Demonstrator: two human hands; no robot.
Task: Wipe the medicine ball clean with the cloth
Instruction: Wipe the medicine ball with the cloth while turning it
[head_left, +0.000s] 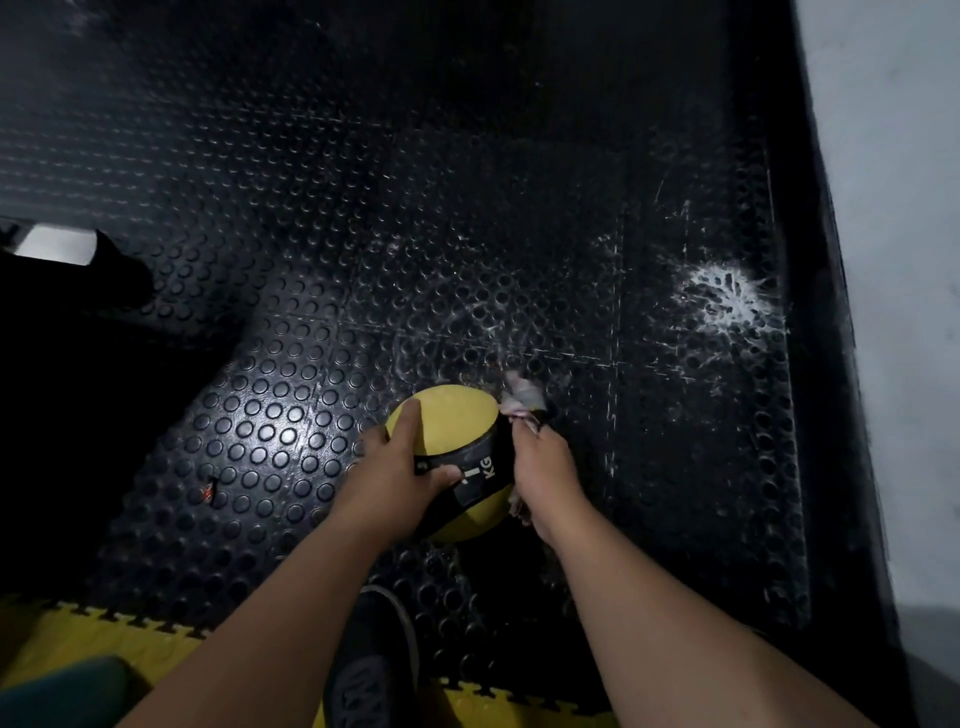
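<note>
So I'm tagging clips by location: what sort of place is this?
Probably a gym: studded black rubber floor, yellow interlocking mat, and a medicine ball marked KG.

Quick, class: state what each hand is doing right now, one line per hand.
Left hand: closed on the medicine ball, steadying it.
Right hand: closed on the cloth, pressed against the ball's side.

Black studded rubber floor mat (467, 208), scuffed white near the right wall, with a white splatter (727, 299). Yellow interlocking foam mat (93, 631) borders its near edge.
</note>
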